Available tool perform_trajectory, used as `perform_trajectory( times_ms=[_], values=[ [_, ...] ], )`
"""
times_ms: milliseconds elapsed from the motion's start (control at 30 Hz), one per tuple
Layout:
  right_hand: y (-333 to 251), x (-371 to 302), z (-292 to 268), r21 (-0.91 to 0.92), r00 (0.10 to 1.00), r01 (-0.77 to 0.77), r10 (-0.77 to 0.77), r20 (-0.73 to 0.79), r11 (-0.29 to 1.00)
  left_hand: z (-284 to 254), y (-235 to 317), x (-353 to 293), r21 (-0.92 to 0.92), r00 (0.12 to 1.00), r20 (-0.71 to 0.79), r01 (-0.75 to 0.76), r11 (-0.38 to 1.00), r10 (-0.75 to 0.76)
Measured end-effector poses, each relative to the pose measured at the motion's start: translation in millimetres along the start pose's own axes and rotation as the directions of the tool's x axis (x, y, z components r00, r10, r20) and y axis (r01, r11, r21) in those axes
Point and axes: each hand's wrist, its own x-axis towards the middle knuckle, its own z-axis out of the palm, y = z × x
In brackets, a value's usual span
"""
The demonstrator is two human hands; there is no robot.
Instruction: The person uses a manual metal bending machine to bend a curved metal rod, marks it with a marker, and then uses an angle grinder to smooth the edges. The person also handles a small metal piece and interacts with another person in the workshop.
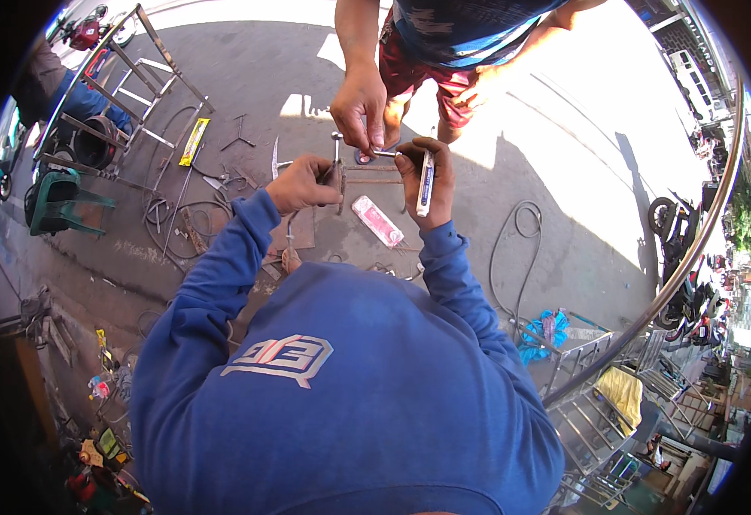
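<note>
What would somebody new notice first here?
Probably the big blue sweatshirt, filling the bottom middle. Just above it, a pink-and-white packet lies on the grey ground, and the right hand holds a slim white-and-blue thing. A green chair shows at far left.

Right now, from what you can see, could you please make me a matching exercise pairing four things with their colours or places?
1. slim white object
2. pink packet
3. plastic chair
4. cloth at lower right

A. green
B. on the ground, between the blue sleeves
C. yellow
D. held in the right hand

Pairs: 1-D, 2-B, 3-A, 4-C
</note>
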Motion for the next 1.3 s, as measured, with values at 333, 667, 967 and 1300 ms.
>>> perform_trajectory(
  times_ms=[333,667,967,1300],
  values=[
    [-8,23,6,-0.139,0.986,0.167,-0.164,0.037,0.976,14,-65,-26,-0.781,0.907,-0.362,-0.171,0.600,-0.213],
    [-20,9,18,0.457,0.929,-0.358,0.263,0.259,0.814,30,-79,-66,-0.528,0.914,-0.375,-0.073,0.846,-0.155],
    [0,-5,78,0.824,0.751,-0.538,0.546,0.372,0.178,17,-30,-41,0.120,0.898,-0.437,0.005,0.993,0.049],
    [-6,-30,88,0.847,0.716,-0.502,0.635,0.290,0.178,36,-27,-66,-0.124,0.948,-0.278,0.127,0.984,-0.157]
  ],
)
